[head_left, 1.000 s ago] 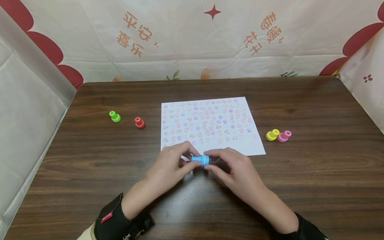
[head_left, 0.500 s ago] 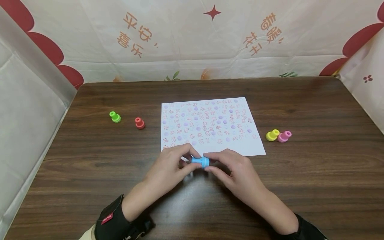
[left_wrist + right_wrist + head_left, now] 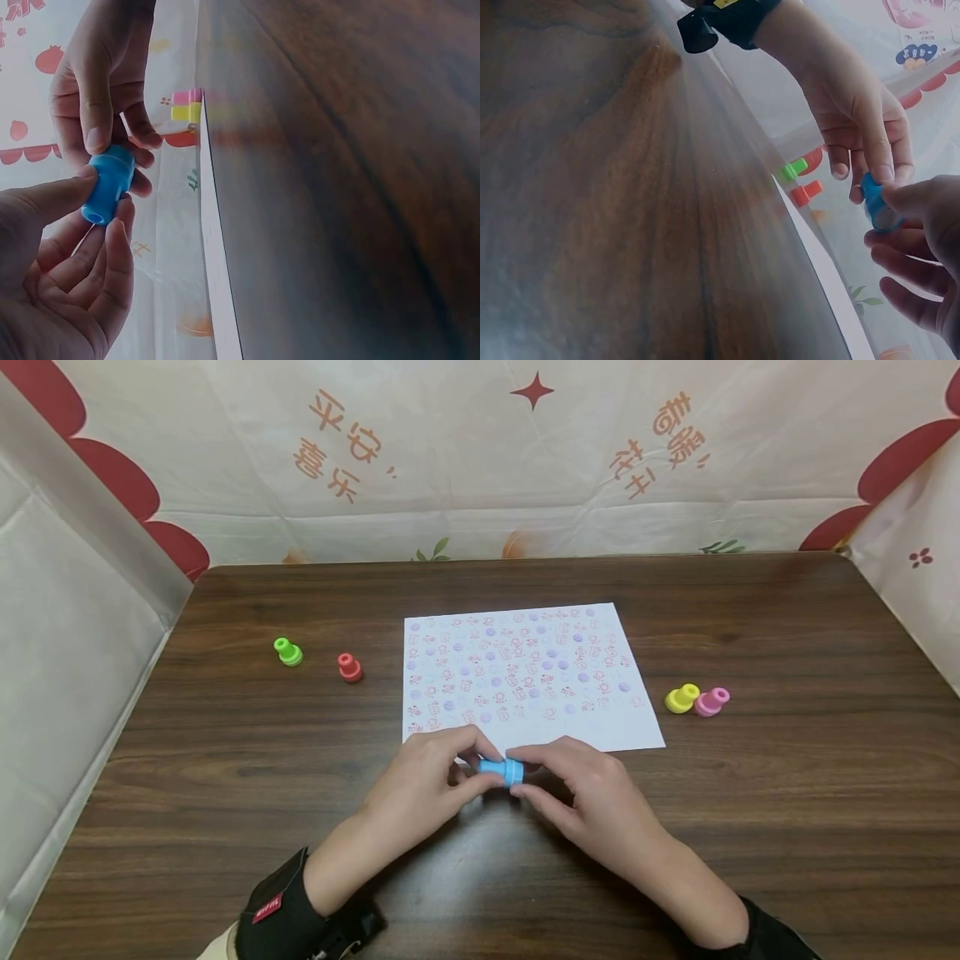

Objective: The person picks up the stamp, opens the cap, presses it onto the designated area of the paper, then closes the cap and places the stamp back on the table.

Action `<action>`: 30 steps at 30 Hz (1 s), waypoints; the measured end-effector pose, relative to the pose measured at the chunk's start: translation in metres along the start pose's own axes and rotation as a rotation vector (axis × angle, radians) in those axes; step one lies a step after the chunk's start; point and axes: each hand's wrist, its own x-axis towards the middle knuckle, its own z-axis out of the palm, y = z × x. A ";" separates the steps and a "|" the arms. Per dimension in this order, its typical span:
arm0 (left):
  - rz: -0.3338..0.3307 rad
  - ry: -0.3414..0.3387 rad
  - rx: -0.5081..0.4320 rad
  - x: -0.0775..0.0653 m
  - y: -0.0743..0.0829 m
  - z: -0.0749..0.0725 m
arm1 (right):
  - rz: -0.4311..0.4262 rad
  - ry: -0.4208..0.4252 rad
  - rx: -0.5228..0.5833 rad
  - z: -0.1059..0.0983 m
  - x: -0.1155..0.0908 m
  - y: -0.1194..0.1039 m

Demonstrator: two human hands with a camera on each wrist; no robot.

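Note:
A light-blue toy stamp (image 3: 501,769) is held level just over the near edge of a white paper sheet (image 3: 592,731) covered in small red and purple prints. My left hand (image 3: 427,777) pinches its narrow handle between thumb and fingers. At the wide end, the thumb and index finger of my right hand (image 3: 592,785) grip the rim. The left wrist view shows the hollow handle tip of the blue stamp (image 3: 109,187); in the right wrist view the flat wide end of the stamp (image 3: 883,216) faces the camera, partly covered by fingers.
On the brown wooden table (image 3: 225,827), a green stamp (image 3: 288,652) and a red stamp (image 3: 349,667) stand left of the paper. To its right, a yellow stamp (image 3: 682,698) and a pink stamp (image 3: 711,702) stand side by side. A printed cloth (image 3: 480,460) hangs behind.
Both hands have shifted slightly toward the person with the blue stamp between them. Their grip looks the same. The paper and the other stamps have stayed put.

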 end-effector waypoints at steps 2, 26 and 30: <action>0.002 -0.009 0.016 0.000 0.001 0.001 | 0.001 -0.013 0.001 0.000 0.000 0.000; -0.012 0.088 0.131 0.001 -0.006 -0.028 | 0.051 0.067 -0.054 -0.017 0.006 0.004; -0.015 0.123 0.152 0.002 -0.009 -0.040 | 0.051 0.104 -0.072 -0.023 0.007 0.007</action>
